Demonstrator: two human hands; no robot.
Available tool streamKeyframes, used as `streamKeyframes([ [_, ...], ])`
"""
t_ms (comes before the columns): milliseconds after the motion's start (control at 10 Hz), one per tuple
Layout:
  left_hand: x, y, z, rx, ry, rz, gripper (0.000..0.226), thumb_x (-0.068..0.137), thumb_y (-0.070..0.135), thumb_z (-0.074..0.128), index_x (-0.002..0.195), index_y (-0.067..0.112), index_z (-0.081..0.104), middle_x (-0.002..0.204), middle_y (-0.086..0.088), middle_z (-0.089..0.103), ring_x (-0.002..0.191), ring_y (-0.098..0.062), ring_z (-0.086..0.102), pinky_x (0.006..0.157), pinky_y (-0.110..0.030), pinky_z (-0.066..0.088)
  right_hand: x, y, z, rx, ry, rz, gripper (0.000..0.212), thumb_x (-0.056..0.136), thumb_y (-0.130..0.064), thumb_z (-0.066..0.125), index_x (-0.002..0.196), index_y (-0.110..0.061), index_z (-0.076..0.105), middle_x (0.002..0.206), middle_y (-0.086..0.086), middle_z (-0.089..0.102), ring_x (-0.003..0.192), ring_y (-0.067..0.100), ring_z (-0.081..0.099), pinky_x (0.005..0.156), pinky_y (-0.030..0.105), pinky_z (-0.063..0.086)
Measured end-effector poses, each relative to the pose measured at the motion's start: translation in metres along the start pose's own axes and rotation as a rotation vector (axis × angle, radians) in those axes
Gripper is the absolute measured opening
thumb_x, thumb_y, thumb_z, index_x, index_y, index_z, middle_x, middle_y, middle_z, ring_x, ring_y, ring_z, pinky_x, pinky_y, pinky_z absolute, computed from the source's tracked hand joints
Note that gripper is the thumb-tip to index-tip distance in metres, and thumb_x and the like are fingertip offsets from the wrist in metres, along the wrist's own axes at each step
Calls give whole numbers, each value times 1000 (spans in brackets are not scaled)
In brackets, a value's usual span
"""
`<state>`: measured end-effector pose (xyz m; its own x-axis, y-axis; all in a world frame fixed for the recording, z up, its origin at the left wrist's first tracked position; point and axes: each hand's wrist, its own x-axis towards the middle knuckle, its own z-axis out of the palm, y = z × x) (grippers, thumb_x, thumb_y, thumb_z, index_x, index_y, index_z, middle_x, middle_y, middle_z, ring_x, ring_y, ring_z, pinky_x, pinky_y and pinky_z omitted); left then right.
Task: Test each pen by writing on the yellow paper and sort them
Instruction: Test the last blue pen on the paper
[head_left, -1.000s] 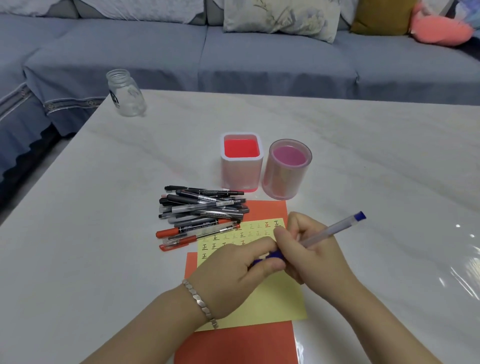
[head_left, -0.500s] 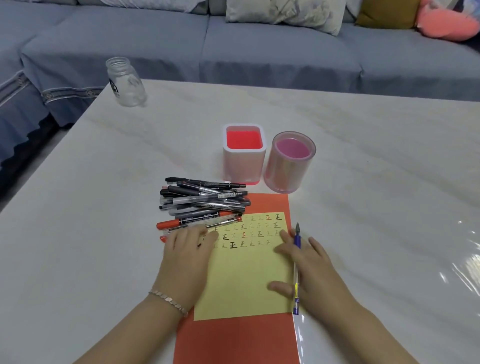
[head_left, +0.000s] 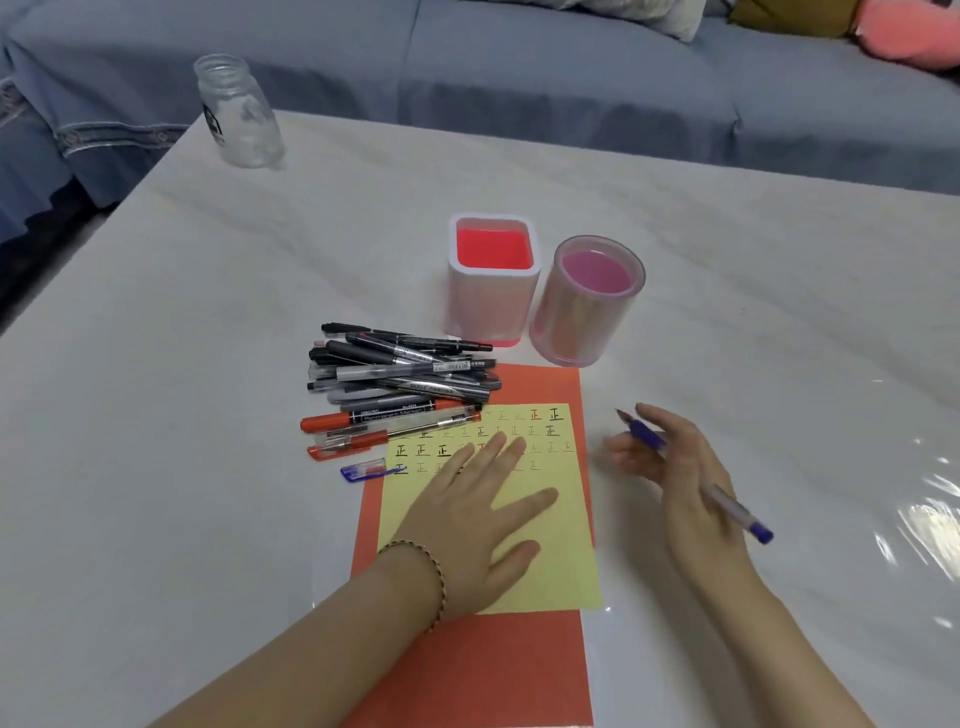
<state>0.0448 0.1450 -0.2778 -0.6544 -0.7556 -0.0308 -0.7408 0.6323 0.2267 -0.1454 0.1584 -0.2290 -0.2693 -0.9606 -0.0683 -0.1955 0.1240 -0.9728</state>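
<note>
Near: your left hand (head_left: 478, 519) now lies flat on the yellow paper (head_left: 550, 566), fingers spread, pinning it to the orange sheet (head_left: 467, 670). Half a second ago it sat at the paper's left edge.

Your right hand (head_left: 680, 483) has lifted off the paper's right edge. Its fingers curl round the blue pen (head_left: 737, 512), nib pointing away; which fingers pinch it, can't tell.

The cap (head_left: 363, 471) lies off at the paper's left edge; a second ago both hands were pulling it. Likely reading: pen ready, test stroke not yet made.

Unmarked paper sits below the rows of marks, partly under your left hand.

Mid: the pile of pens (head_left: 405, 384) crowds the paper's top-left corner. Nothing stands between your right hand and the round holder (head_left: 576, 322); the square holder (head_left: 493, 306) is just beside it, no pens showing in either.

Far: glass jar (head_left: 239, 114) near the table (head_left: 753, 312) corner, sofa (head_left: 519, 67) behind.
</note>
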Motion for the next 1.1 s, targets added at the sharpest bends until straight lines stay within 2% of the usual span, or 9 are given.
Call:
streamKeyframes([
  [100, 1, -2, 4, 0, 67, 0, 44, 85, 48, 36, 126, 38, 50, 142, -12, 41, 132, -29, 36, 104, -42, 18, 10, -10, 11, 117, 89, 4, 32, 95, -37, 39, 86, -22, 65, 70, -1, 71, 72, 13, 68, 71, 20, 55],
  [200, 0, -1, 4, -24, 79, -8, 44, 84, 48, 38, 124, 39, 51, 142, -11, 42, 132, -28, 36, 103, -42, 19, 15, -12, 30, 270, 186, 101, 32, 93, -19, 51, 67, -2, 55, 41, -1, 51, 37, 8, 45, 41, 12, 41],
  [300, 1, -1, 6, -44, 96, -17, 44, 83, 48, 38, 123, 40, 52, 142, -10, 41, 133, -28, 35, 103, -43, 19, 21, 4, 41, 162, 234, 52, 39, 88, -23, 61, 57, -4, 48, 41, 1, 42, 37, 9, 37, 41, 15, 35],
  [400, 1, -1, 7, -83, 102, -15, 44, 82, 47, 40, 123, 39, 52, 142, -11, 41, 133, -28, 35, 103, -43, 20, 25, 21, 47, 11, 282, -12, 37, 82, -24, 68, 57, -6, 48, 45, -4, 44, 43, 5, 40, 46, 13, 34],
  [500, 1, -1, 6, -107, 112, -7, 44, 81, 47, 40, 124, 39, 51, 143, -12, 40, 134, -27, 33, 103, -44, 20, 23, 24, 50, -24, 346, -31, 40, 80, -16, 69, 53, -7, 41, 43, -8, 37, 43, 4, 36, 46, 11, 31],
  [600, 1, -1, 8, -120, 119, -7, 45, 81, 46, 41, 124, 38, 51, 144, -11, 38, 135, -26, 31, 105, -44, 19, 23, 26, 51, -67, 374, -52, 40, 79, 1, 58, 50, -11, 33, 39, -9, 31, 41, 5, 31, 44, 10, 27],
  [700, 1, -1, 8, -141, 112, -13, 45, 81, 46, 42, 124, 38, 51, 144, -11, 37, 136, -25, 30, 105, -44, 19, 24, 26, 53, -84, 364, -85, 41, 76, 6, 54, 51, -14, 28, 40, -9, 28, 44, 6, 28, 45, 11, 25],
  [800, 2, -1, 8, -140, 114, -16, 45, 80, 46, 42, 123, 38, 52, 144, -11, 38, 136, -25, 30, 105, -44, 19, 24, 27, 53, -81, 357, -94, 41, 75, 7, 53, 52, -15, 27, 41, -9, 27, 44, 6, 27, 45, 11, 24],
  [1100, 1, -1, 8, -146, 100, -26, 46, 81, 47, 41, 125, 39, 50, 145, -11, 36, 137, -24, 27, 107, -43, 16, 23, 29, 54, -87, 315, -137, 25, 66, -11, 50, 51, -13, 30, 46, -4, 29, 45, 6, 28, 46, 10, 25],
])
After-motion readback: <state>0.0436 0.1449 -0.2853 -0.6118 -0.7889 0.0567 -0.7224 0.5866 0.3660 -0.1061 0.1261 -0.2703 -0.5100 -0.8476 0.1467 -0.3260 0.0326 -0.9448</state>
